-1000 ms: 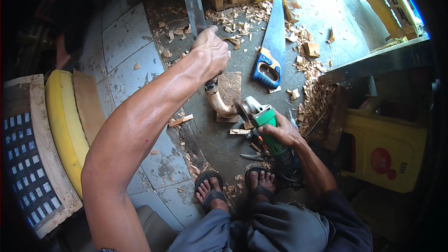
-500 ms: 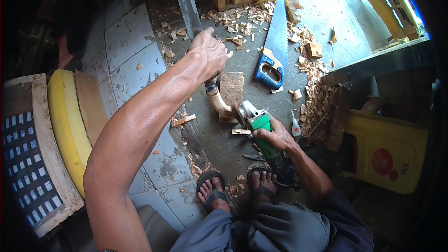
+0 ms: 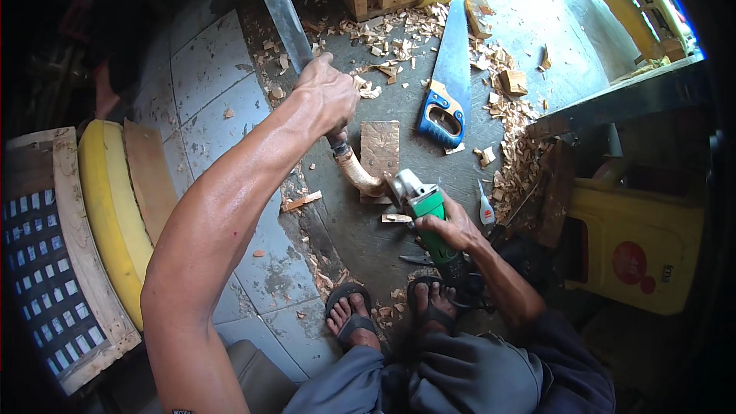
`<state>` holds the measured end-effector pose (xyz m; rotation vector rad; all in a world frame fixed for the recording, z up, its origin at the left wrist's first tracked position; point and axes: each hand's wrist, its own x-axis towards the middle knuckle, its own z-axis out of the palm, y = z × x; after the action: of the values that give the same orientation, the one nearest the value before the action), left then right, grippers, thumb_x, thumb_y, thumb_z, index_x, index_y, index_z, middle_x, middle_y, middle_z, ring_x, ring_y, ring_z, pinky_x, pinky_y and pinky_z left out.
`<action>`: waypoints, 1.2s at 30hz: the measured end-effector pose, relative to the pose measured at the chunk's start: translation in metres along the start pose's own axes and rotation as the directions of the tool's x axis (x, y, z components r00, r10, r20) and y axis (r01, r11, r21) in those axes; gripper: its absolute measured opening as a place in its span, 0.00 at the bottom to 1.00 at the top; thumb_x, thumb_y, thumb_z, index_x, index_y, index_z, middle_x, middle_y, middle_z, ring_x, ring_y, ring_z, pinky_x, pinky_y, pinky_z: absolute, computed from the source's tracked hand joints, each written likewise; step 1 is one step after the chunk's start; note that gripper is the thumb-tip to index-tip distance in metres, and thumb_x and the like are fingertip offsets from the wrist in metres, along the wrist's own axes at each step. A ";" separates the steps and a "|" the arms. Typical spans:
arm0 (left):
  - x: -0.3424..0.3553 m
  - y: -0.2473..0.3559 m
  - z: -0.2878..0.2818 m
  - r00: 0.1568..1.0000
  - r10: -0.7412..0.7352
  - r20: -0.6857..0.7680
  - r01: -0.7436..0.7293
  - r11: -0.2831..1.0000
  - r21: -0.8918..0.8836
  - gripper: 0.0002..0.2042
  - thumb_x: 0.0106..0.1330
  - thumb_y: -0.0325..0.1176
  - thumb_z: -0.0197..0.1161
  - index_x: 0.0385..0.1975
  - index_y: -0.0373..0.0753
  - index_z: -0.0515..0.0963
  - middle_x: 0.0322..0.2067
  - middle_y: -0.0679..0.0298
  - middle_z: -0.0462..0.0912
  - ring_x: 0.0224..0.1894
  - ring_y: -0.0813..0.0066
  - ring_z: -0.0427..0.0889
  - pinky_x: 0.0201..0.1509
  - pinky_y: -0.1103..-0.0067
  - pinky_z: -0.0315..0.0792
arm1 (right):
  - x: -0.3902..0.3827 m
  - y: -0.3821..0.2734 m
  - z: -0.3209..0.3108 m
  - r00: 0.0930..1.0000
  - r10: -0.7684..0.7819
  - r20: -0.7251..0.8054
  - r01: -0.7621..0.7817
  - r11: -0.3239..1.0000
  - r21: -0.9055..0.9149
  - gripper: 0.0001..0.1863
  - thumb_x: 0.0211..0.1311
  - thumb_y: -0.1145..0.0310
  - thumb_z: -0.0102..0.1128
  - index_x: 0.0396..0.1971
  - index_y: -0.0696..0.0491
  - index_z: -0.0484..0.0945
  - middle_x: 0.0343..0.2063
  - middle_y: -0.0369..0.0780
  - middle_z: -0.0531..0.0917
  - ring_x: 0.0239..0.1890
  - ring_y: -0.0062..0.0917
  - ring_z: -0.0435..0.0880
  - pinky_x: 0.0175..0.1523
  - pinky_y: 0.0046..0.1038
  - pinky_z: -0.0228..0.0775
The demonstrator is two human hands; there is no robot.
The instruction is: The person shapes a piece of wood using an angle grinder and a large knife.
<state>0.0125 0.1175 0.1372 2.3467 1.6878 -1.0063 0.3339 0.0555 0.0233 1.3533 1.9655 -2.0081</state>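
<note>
A machete (image 3: 284, 19) is gripped in my left hand (image 3: 326, 97), closed around it where blade and handle meet. Its blade points away and to the left. The curved, pale wooden handle (image 3: 358, 172) comes out below my fist and bends toward the right. My right hand (image 3: 455, 225) is wrapped around a green angle grinder (image 3: 429, 205). The grinder's head is at the handle's curved end; whether the disc touches the wood I cannot tell. Just behind the handle, a flat wooden block (image 3: 381, 146) lies on the floor.
A blue-handled saw (image 3: 445, 107) lies beyond the grinder among wood shavings (image 3: 502, 126). Near my right hand are a small white bottle (image 3: 486, 207) and a yellow container (image 3: 629, 249). A slatted crate (image 3: 69, 261) stands at left. My sandalled feet (image 3: 353, 314) are close below the grinder.
My left hand has shifted slightly left and nearer, and the machete's blade has swung left with it. The grinder stays in nearly the same place by the handle's end.
</note>
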 end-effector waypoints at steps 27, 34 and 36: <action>-0.035 0.000 0.007 0.988 -0.101 0.120 0.114 0.988 -0.107 0.14 0.59 0.50 0.70 0.23 0.46 0.88 0.23 0.62 0.87 0.29 0.67 0.85 0.52 0.68 0.63 | -0.013 -0.011 0.012 0.981 0.186 0.055 -0.189 0.858 0.477 0.29 0.58 0.56 0.63 0.54 0.58 0.72 0.36 0.44 0.82 0.31 0.28 0.85 0.36 0.31 0.78; -0.053 0.010 0.012 0.985 -0.160 0.064 0.170 0.964 -0.202 0.19 0.54 0.55 0.70 0.19 0.44 0.87 0.18 0.57 0.84 0.25 0.61 0.82 0.49 0.68 0.64 | -0.015 -0.005 0.021 0.977 0.211 0.017 -0.185 0.810 0.557 0.28 0.59 0.55 0.63 0.52 0.59 0.72 0.34 0.44 0.82 0.28 0.29 0.85 0.35 0.31 0.78; -0.057 0.008 0.017 0.985 -0.160 0.062 0.170 0.960 -0.224 0.20 0.54 0.56 0.70 0.19 0.43 0.87 0.18 0.56 0.83 0.25 0.60 0.82 0.48 0.68 0.65 | -0.012 -0.001 0.022 0.981 0.189 0.029 -0.174 0.816 0.551 0.28 0.59 0.55 0.63 0.52 0.59 0.72 0.34 0.44 0.82 0.28 0.29 0.85 0.35 0.31 0.78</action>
<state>0.0018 0.0601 0.1525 2.0557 1.8962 -0.8267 0.3291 0.0307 0.0272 1.5874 1.2227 -2.5767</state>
